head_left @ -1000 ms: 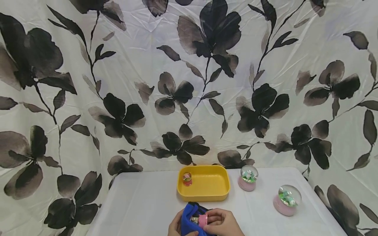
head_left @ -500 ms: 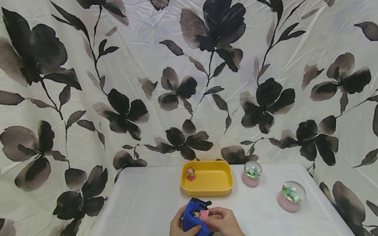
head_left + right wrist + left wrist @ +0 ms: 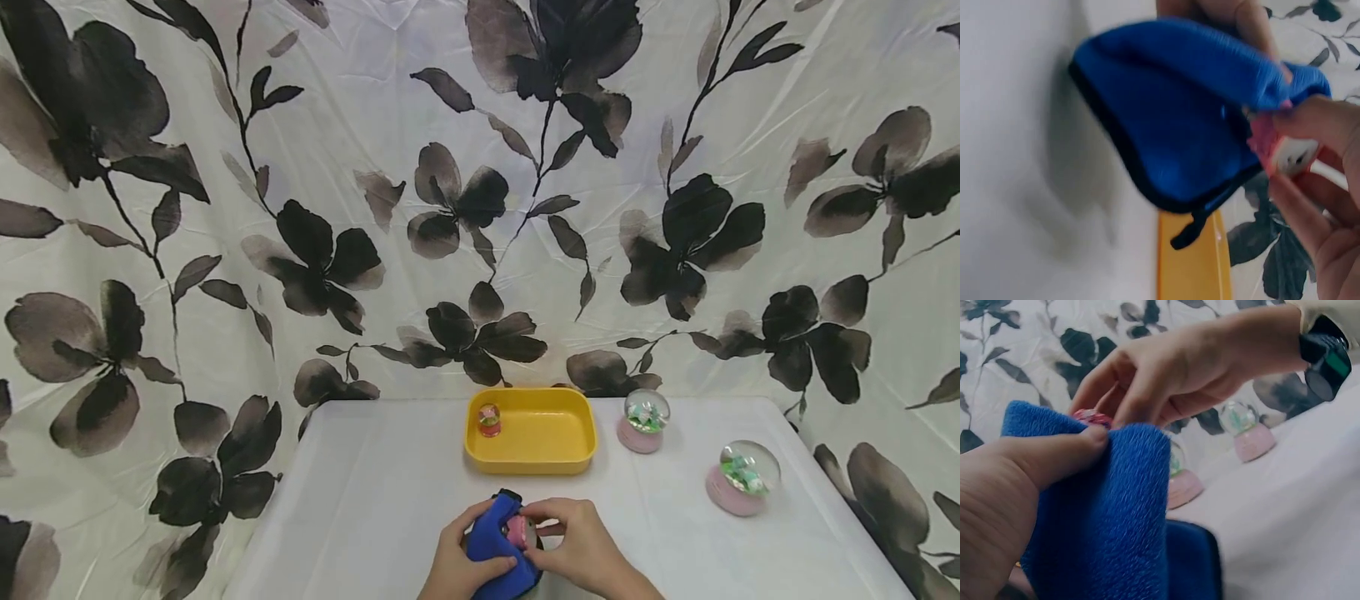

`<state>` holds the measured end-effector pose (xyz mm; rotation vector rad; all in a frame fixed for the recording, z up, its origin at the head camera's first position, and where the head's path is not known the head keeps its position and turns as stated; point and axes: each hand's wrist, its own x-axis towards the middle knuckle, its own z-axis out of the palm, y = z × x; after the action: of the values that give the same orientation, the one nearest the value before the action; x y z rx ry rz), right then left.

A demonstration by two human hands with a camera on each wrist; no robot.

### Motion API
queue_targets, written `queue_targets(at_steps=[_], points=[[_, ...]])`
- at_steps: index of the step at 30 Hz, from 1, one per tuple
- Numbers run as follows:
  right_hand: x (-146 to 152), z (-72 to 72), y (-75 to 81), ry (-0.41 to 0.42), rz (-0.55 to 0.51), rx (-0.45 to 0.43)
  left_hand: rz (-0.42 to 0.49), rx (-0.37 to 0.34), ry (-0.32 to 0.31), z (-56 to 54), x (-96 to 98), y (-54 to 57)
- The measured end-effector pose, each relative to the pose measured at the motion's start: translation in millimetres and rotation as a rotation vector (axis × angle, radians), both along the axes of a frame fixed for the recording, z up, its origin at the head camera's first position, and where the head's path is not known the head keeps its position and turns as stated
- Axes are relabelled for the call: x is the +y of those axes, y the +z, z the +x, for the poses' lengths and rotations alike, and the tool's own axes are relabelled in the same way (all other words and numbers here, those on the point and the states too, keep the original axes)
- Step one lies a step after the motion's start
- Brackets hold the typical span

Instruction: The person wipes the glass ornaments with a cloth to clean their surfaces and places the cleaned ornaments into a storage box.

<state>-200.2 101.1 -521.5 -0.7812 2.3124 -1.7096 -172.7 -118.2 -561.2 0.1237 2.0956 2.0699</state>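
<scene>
My left hand [image 3: 459,560] grips a blue cloth [image 3: 493,537] with a black edge, low in the middle of the head view. The cloth is folded over a small pink snow globe [image 3: 519,532], hiding its upper part. With thumb and fingers, my right hand [image 3: 581,537] pinches the globe's pink base. Seen from the right wrist, the base's pale underside with dark marks [image 3: 1294,155] faces away from the cloth. From the left wrist, my left thumb [image 3: 1079,453] presses the cloth's fold, and a sliver of the pink base shows above it.
Behind the hands stands a yellow tray [image 3: 528,465] holding a small red-based snow globe [image 3: 489,421]. Two larger globes with pink bases, the nearer one [image 3: 738,483] and the farther one [image 3: 643,421], stand to the right on the white table. A floral curtain [image 3: 480,200] hangs behind.
The cloth is folded more closely around the pink globe, and my right hand has turned on its base. The head view has tilted down, so the tray and globes sit higher in it.
</scene>
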Motion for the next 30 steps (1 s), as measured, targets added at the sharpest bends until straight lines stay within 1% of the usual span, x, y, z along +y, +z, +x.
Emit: queue_targets(at_steps=[2, 4, 6, 8, 9, 11, 13, 15, 19, 21, 23, 25, 26, 28, 30], points=[[2.1, -3.6, 1.1, 0.045, -0.014, 0.062, 0.068, -0.024, -0.042, -2.5, -2.6, 1.6], [3.1, -6.2, 1.0, 0.082, -0.042, 0.105, 0.105, -0.035, -0.068, -3.8, -5.7, 2.7], [2.9, -7.7, -0.2, 0.099, -0.077, 0.119, 0.147, -0.025, -0.088, -4.0, -8.9, 3.0], [1.4, -8.3, -1.7, 0.097, -0.119, 0.097, 0.188, -0.017, -0.090, -3.8, -11.4, 2.9], [0.3, -8.1, -2.3, 0.091, -0.143, 0.070, 0.208, -0.011, -0.087, -3.5, -12.0, 2.5], [-2.2, -6.7, -3.2, 0.057, -0.185, -0.012, 0.245, 0.002, -0.072, -2.7, -11.8, 1.9], [-5.2, -4.8, -3.6, 0.013, -0.222, -0.105, 0.273, 0.004, -0.047, -1.7, -9.8, 1.9], [-8.3, -2.8, -3.9, -0.038, -0.250, -0.181, 0.287, 0.015, -0.012, -1.2, -6.6, 2.8], [-15.1, -0.2, -5.5, -0.126, -0.297, -0.277, 0.242, 0.044, 0.103, -1.3, -0.6, 5.9], [-17.5, 1.1, -6.7, -0.149, -0.318, -0.324, 0.194, 0.059, 0.161, -1.3, 1.6, 6.6], [-18.4, 2.1, -8.0, -0.163, -0.342, -0.383, 0.159, 0.085, 0.192, -1.1, 2.8, 6.4], [-17.4, 2.1, -8.1, -0.169, -0.364, -0.461, 0.141, 0.096, 0.193, -1.1, 3.9, 6.3], [-16.1, 1.8, -8.0, -0.167, -0.367, -0.496, 0.141, 0.092, 0.180, -0.6, 4.3, 6.5], [-12.6, 0.9, -7.9, -0.158, -0.357, -0.558, 0.135, 0.074, 0.143, 1.1, 4.3, 6.6], [-8.0, 0.2, -6.3, -0.137, -0.323, -0.602, 0.110, 0.050, 0.096, 3.5, 3.3, 6.4]])
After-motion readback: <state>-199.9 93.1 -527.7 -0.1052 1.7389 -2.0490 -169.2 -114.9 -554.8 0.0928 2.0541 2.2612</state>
